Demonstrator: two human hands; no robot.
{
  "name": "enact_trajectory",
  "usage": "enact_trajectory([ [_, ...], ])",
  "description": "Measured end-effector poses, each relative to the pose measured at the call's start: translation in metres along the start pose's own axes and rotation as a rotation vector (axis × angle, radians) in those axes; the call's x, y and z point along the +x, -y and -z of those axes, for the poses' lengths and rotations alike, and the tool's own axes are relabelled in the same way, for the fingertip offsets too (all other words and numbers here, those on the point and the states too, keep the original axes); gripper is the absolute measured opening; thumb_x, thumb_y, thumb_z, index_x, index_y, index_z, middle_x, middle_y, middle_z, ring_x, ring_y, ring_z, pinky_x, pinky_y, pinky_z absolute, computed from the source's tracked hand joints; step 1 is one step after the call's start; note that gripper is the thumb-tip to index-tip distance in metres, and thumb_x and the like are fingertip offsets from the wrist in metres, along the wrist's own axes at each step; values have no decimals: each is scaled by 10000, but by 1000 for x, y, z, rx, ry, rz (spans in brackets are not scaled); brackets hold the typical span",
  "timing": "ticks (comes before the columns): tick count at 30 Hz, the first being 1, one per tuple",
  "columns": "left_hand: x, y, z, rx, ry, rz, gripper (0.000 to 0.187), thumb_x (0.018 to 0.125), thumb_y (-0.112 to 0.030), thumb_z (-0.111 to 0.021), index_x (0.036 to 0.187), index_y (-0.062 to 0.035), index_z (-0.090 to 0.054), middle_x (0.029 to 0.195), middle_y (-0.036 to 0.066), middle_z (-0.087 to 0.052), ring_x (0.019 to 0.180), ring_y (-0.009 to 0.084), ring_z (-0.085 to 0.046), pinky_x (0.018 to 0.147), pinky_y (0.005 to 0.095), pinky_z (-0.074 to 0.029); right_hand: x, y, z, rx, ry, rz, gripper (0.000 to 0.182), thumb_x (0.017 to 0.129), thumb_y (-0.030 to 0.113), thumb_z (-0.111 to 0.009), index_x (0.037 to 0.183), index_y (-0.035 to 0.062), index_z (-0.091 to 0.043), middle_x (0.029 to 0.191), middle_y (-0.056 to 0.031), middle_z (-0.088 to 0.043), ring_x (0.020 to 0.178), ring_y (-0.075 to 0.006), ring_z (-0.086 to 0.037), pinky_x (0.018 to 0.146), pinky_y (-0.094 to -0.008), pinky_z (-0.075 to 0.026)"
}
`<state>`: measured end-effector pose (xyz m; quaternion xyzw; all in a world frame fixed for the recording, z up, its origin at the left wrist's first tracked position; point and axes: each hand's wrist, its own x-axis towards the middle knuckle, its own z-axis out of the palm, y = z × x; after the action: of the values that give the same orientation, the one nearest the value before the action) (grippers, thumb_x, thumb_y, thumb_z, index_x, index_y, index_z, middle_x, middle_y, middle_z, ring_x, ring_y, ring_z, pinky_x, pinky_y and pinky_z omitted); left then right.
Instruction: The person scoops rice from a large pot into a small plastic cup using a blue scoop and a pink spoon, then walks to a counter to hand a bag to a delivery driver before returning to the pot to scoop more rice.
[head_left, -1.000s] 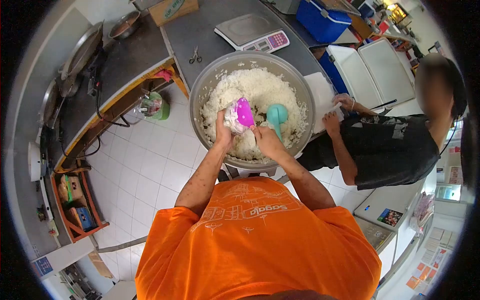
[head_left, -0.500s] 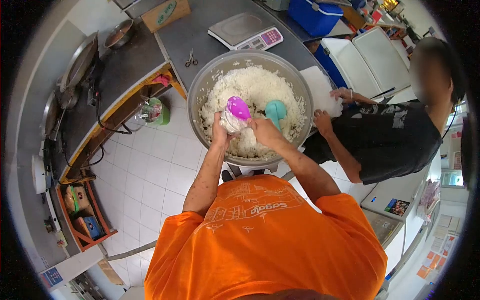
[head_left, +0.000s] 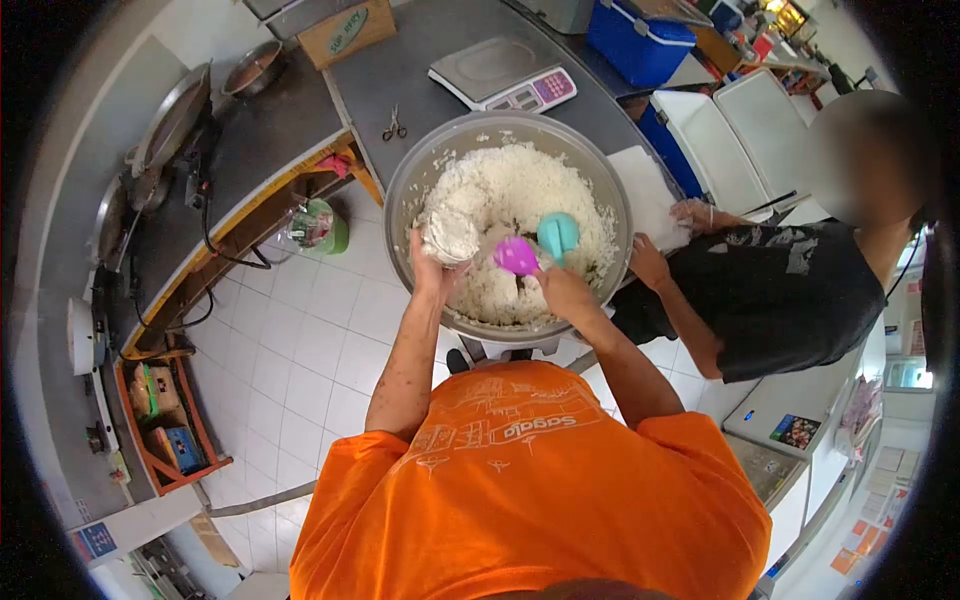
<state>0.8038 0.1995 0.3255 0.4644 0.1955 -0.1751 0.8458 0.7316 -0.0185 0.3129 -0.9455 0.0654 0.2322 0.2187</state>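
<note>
Two hands work over the rice: the left hand [head_left: 432, 268] fingers clamp a filled bag of rice [head_left: 450, 236], the right hand [head_left: 562, 292] grips a purple scoop [head_left: 516, 255]. One portion looks packed; the big metal bowl [head_left: 420, 170] beyond stays heaped. Grey counter [head_left: 400, 70], scale [head_left: 505, 72], white-tiled floor [head_left: 300, 340] around.

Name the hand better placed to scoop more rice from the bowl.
Right. The right hand holds the purple scoop over the rice; the left hand is busy holding a filled bag of rice.
</note>
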Motion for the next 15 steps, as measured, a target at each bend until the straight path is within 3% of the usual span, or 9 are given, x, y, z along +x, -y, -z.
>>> enact_trajectory([
  [3, -9, -11, 0, -220, 155, 45, 554, 866, -561, -266, 1241, -209, -473, 1230, 9, -518, 1097, 204, -486, 861, 447, -375, -35, 25, 38, -385, -14, 22, 354, 940, 272, -389, 1032, 17, -617, 1095, -194, -578, 1067, -320, -519, 886, -435, -405],
  [4, -16, -14, -5, -215, 161, 40, 554, 866, -561, -266, 1241, -209, -473, 1230, 9, -518, 1097, 204, -486, 861, 447, -375, -35, 29, 38, -381, -23, 22, 354, 940, 272, -389, 1032, 17, -617, 1095, -194, -578, 1067, -320, -519, 886, -435, -405],
  [6, -31, -13, -19, -389, 303, 191, 569, 871, -558, -258, 1262, -199, -461, 1257, 24, -506, 1140, 217, -462, 920, 461, -348, -31, 40, 36, -156, -711, 365, 317, 938, 249, -408, 1064, 39, -609, 1140, -143, -560, 1126, -285, -474, 951, -423, -357],
  [8, -30, 3, -39, -346, 253, 121, 572, 883, -540, -242, 1278, -182, -449, 1263, 43, -501, 1163, 232, -446, 958, 449, -327, 11, 43, 3, 934, -470, 447, 307, 937, 253, -416, 1121, 68, -577, 1187, -103, -533, 1119, -253, -478, 992, -413, -326],
  [10, -23, 26, -58, -224, 200, -39, 537, 935, -448, -210, 1325, -121, -382, 1305, 129, -443, 1214, 296, -414, 1005, 408, -341, 22, 61, -13, 1786, -90, 109, 338, 936, 259, -421, 1205, 75, -512, 1223, -81, -527, 1144, -244, -471, 1000, -393, -331],
  [11, -18, 35, -61, -222, 210, -27, 537, 935, -448, -210, 1325, -121, -382, 1305, 129, -443, 1214, 296, -414, 1005, 408, -341, 20, 54, -8, 1787, -107, 102, 338, 936, 259, -421, 1205, 75, -512, 1223, -81, -527, 1144, -244, -471, 1000, -393, -331],
  [13, -14, 40, -76, 213, -8, -355, 474, 943, -353, -330, 1338, -90, -348, 1338, 151, -368, 1220, 285, -387, 1016, 393, -315, 10, 52, 23, 2418, 498, 273, 369, 937, 237, -430, 1268, 74, -445, 1228, -84, -534, 1146, -243, -484, 983, -381, -360],
  [14, -11, 39, -77, 422, -159, -431, 477, 933, -259, -413, 1357, -70, -301, 1344, 144, -312, 1198, 249, -380, 1003, 348, -319, 15, 44, 28, 2415, 489, 269, 394, 937, 307, -401, 1257, 86, -459, 1210, -89, -551, 1118, -243, -515, 943, -393, -409],
  [15, -13, 34, -83, 419, -156, -429, 477, 933, -259, -413, 1357, -70, -301, 1344, 144, -312, 1198, 249, -380, 1003, 348, -319, 19, 32, 38, 2413, 484, 268, 394, 937, 307, -401, 1257, 86, -459, 1210, -89, -551, 1118, -243, -515, 943, -393, -409],
])
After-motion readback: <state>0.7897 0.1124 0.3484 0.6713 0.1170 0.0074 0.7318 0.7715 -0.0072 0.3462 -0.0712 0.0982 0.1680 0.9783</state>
